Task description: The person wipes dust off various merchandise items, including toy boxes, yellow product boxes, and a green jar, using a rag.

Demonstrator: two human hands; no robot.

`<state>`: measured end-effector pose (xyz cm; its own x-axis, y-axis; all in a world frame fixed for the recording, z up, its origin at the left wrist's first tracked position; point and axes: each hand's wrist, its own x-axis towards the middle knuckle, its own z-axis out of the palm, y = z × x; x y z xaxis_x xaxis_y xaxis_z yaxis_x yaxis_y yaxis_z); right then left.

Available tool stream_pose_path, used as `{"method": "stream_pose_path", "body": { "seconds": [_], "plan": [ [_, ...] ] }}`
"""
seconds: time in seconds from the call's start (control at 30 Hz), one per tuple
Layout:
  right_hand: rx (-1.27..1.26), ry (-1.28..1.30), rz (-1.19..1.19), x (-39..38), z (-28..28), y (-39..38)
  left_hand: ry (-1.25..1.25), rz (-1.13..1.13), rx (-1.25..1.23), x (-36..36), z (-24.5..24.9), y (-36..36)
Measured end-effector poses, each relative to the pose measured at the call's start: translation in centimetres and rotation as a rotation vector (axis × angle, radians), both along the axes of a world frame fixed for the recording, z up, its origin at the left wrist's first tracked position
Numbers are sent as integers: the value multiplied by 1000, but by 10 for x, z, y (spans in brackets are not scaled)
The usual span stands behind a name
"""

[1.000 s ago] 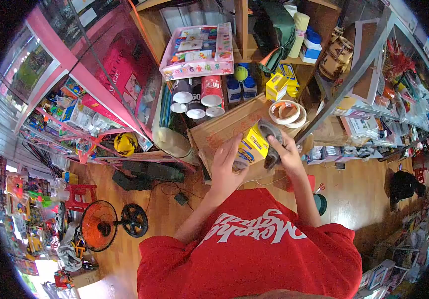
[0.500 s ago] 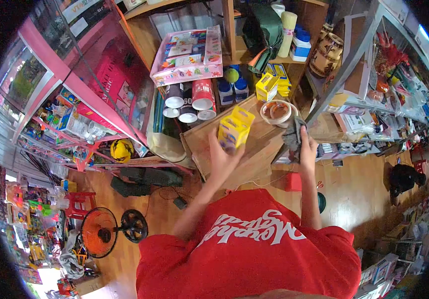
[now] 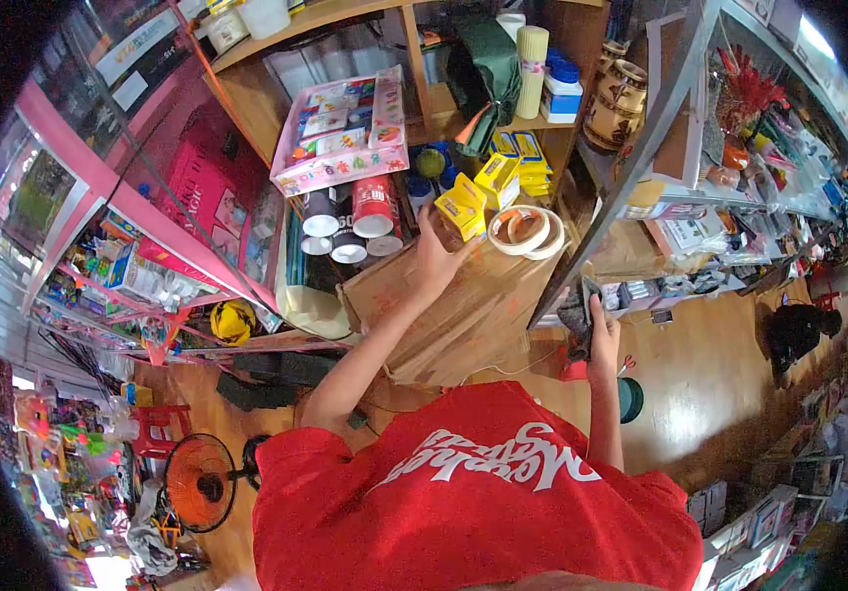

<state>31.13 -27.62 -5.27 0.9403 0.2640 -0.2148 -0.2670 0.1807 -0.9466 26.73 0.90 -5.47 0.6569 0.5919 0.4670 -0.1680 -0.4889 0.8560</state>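
My left hand (image 3: pixel 440 258) is closed on a small yellow box (image 3: pixel 461 205) at the back of the cardboard box top (image 3: pixel 443 320). Right beside it stands another yellow box (image 3: pixel 498 177), with a stack of yellow packs (image 3: pixel 533 163) behind. Two rolls of tape (image 3: pixel 494 239) lie overlapping just right of the held box. Lower and to the right, my right hand (image 3: pixel 604 330) grips a crumpled dark grey cloth (image 3: pixel 576 315), which hangs past the cardboard's right side.
Several cylindrical cans (image 3: pixel 373 209) lie left of my left hand under a pink tray of small packs (image 3: pixel 340 167). A metal shelf post (image 3: pixel 631 148) rises at the right. A fan (image 3: pixel 199 483) and red stool (image 3: pixel 161 430) stand on the floor at left.
My left hand has carried the yellow box up and away to the others near the tape rolls. My right hand has lowered with the cloth, away from the tape.
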Motion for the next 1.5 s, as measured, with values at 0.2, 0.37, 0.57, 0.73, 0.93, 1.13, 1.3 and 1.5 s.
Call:
{"method": "stream_pose_path", "body": {
  "seconds": [0.2,0.37,0.57,0.73,0.93,1.13,1.3,1.5],
  "plan": [
    [-55,39,47,-1,-5,-8,57,19,206,-11,9,1],
    [10,17,26,3,-15,-8,-109,7,354,-46,49,11],
    [-41,19,13,14,-30,-17,-507,467,624,-37,219,115],
    [-46,65,-43,13,-10,-9,-456,845,966,-15,354,239],
    [-16,49,-47,15,-11,-20,-60,635,670,26,437,321],
    [54,52,-166,22,-39,-60,510,521,926,58,471,382],
    [66,117,-272,29,-60,-88,689,689,952,66,464,362],
    [39,123,-235,41,-59,-83,639,703,977,67,459,371]
  ]
}}
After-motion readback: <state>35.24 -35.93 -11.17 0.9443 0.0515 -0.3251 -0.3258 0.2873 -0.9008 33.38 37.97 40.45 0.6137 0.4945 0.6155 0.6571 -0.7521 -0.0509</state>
